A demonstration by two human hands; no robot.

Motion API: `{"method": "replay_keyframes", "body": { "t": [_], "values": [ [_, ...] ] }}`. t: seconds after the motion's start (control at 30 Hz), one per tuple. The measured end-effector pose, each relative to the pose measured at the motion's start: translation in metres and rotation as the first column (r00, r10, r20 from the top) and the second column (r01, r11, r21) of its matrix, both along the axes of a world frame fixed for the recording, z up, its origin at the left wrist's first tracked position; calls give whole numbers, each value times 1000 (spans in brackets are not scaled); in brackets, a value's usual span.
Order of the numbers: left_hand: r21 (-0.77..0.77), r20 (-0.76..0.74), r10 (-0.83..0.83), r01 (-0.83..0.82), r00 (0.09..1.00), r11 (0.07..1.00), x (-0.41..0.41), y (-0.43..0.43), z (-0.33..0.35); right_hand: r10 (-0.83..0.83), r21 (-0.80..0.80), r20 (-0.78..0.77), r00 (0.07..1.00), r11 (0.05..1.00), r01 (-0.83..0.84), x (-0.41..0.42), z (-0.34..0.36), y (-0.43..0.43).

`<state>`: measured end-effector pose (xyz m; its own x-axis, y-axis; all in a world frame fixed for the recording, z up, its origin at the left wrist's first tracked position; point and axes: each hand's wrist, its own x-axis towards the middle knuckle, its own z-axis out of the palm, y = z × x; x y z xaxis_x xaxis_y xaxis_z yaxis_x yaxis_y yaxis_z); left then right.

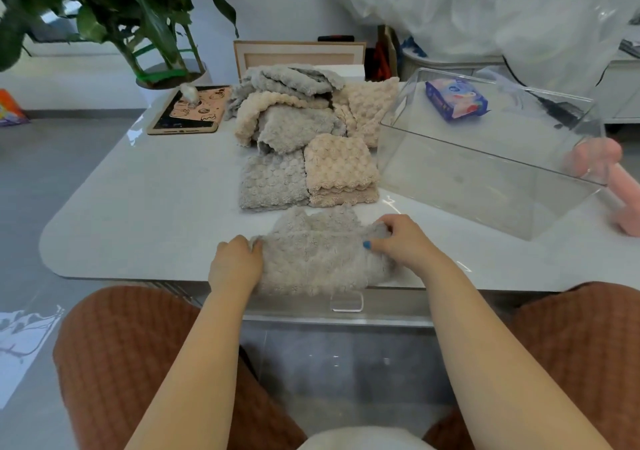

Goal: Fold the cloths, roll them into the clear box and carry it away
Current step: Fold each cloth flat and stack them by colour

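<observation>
On the table (138, 207), the box (485, 172) at right holds no cloths, a far pile (294, 110) awaits folding, two folded cloths (273, 183) lie centre, and the near grey cloth (311, 255) is mid-fold, left hand (235, 262) gripping and right hand (401, 238) pinching its ends.

Soft daylight, slight blur, wide-angle warping

Grey bubble-textured cloth (313, 255); beige folded cloth (339, 165).
</observation>
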<state>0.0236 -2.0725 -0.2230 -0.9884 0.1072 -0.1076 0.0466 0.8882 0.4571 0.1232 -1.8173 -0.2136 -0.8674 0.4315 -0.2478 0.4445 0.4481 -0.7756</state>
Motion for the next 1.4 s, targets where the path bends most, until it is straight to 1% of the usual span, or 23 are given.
{"method": "replay_keyframes", "body": {
  "t": [0.03,0.07,0.17,0.23,0.3,0.33,0.4,0.43,0.5,0.53,0.57,0.6,0.67,0.7,0.73,0.83,0.9,1.03,1.07,1.13,1.2,1.33,1.4],
  "values": [
    [62,30,0,-1,1000,998,1,0,0,6,-7,57,998,1000,-6,0,-3,1],
    [133,64,-14,6,998,991,1,1,1,-30,-4,65,997,1000,30,-1,-6,2],
    [376,292,-62,-55,954,925,2,7,9,-216,15,-95,972,976,218,-7,-9,-4],
    [490,395,-128,-91,910,867,1,7,12,-228,-64,-196,954,973,220,-16,-5,-16],
    [563,325,-153,-61,933,825,-1,6,15,-134,-111,-219,967,988,112,-25,-5,-30],
    [582,239,-139,-27,961,813,-2,6,19,-61,-73,-211,976,996,46,-30,-6,-35],
    [547,-11,-78,71,997,834,-1,5,28,90,129,-165,982,989,-69,-39,-14,-44],
    [487,-153,-37,108,988,867,-1,3,33,132,228,-134,982,969,-99,-43,-18,-46],
    [311,-380,19,109,925,944,3,0,42,106,340,-84,991,938,-71,-47,-23,-46],
    [253,-432,37,82,901,964,2,-2,42,62,376,-65,996,926,-33,-48,-23,-45],
    [233,-429,41,66,902,970,1,-3,41,10,415,-57,998,910,14,-46,-24,-43],
    [255,-366,32,67,930,965,-4,-5,37,-40,443,-62,997,894,64,-43,-24,-39],
    [355,-102,-31,65,994,933,-12,-4,26,-122,468,-65,990,873,138,-37,-25,-32],
    [360,10,-75,67,997,931,-14,-3,20,-156,467,-56,986,869,164,-34,-24,-28],
    [333,43,-93,74,995,940,-15,-2,12,-184,457,-45,982,870,184,-31,-24,-23],
    [283,-48,-3,16,999,959,-13,4,-3,-233,393,-55,971,889,235,-26,-22,-16],
    [314,10,58,-58,998,947,-13,9,-2,-232,339,-81,969,908,246,-27,-22,-13],
    [456,206,75,-163,976,875,-26,14,3,-229,182,-91,969,953,242,-38,-20,-14],
    [444,207,89,-174,974,879,-26,14,5,-224,136,-91,970,962,235,-40,-19,-15],
    [347,182,128,-185,975,919,-24,13,7,-218,80,-98,971,971,226,-41,-16,-16],
    [297,189,149,-201,971,934,-23,13,4,-245,87,-137,960,962,258,-36,-16,-16],
    [385,203,97,-170,974,907,-20,29,1,-357,195,-225,907,895,401,-19,-16,-7],
    [364,100,95,-126,990,923,-14,44,5,-367,259,-228,902,870,420,-9,-12,2]
  ]
}}
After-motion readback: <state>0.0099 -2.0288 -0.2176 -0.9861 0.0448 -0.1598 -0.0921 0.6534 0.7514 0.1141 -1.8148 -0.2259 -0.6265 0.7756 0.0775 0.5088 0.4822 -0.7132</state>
